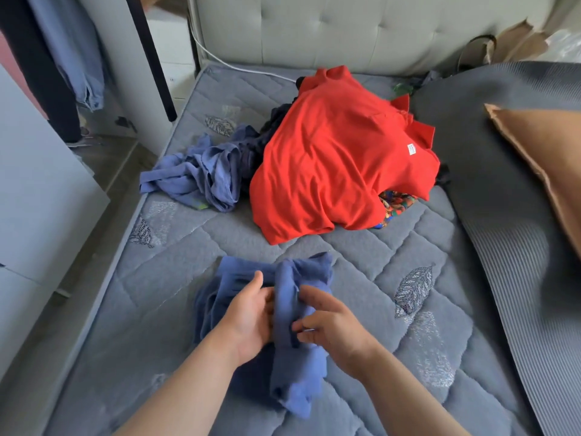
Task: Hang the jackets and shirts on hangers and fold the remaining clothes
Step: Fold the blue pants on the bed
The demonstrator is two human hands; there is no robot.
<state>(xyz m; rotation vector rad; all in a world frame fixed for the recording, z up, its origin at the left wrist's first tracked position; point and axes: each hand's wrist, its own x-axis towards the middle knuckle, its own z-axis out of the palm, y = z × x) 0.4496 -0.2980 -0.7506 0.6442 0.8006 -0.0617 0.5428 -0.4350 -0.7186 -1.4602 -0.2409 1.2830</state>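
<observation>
blue cloth fills the near middle of the view: a blue garment (292, 309) lies bunched on a grey quilted mattress (408, 253), with one thick fold raised between two bare hands. the left hand (248, 319) holds that fold from the left, thumb lifted; its fingertips are hidden in the cloth. the right hand (330, 328) pinches the same fold from the right between thumb and curled fingers. what kind of garment it is cannot be told, as it is too crumpled. both forearms are cut off by the lower edge.

farther away, in the middle of the mattress, a red shirt (339, 158) with a collar and a small white label drapes over a heap, hiding most of it. dark clothing (264, 136) shows at the heap's far left edge, and a scrap of bright patterned cloth (396, 204) peeks out at its near right. just left of the heap lies a second blue garment (201, 174), twisted and touching the dark clothing.

a pale tufted headboard (345, 29) stands at the far end, with a white cable (226, 62) running down onto the mattress. on the right, a grey ribbed mat (503, 184) overlaps the mattress edge, and a brown cushion (547, 158) is cut off by the frame. at far left, a blue denim garment (72, 58) hangs, partly out of view.
</observation>
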